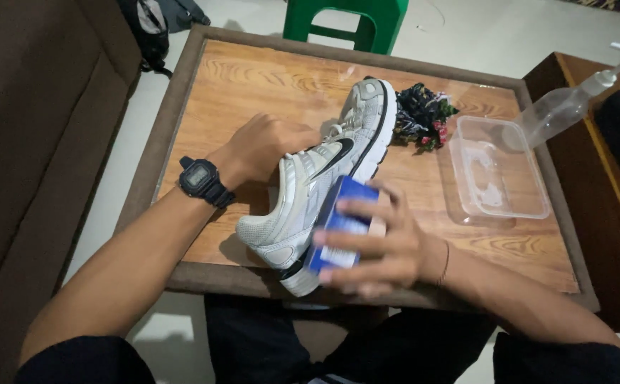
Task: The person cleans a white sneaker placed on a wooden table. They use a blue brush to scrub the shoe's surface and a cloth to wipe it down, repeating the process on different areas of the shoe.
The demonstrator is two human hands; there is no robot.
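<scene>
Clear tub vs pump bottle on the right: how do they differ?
The clear tub is a shallow, open rectangular container sitting flat on the wooden table; the pump bottle is slim, closed by a white pump head, and lies tilted with its base over the tub's far corner. The tub is wide and low; the bottle is long and narrow. Both are see-through plastic, and neither hand touches them.

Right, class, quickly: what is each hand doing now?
Left hand: inside the white shoe, grip hidden.
Right hand: closed on a blue brush.
</scene>
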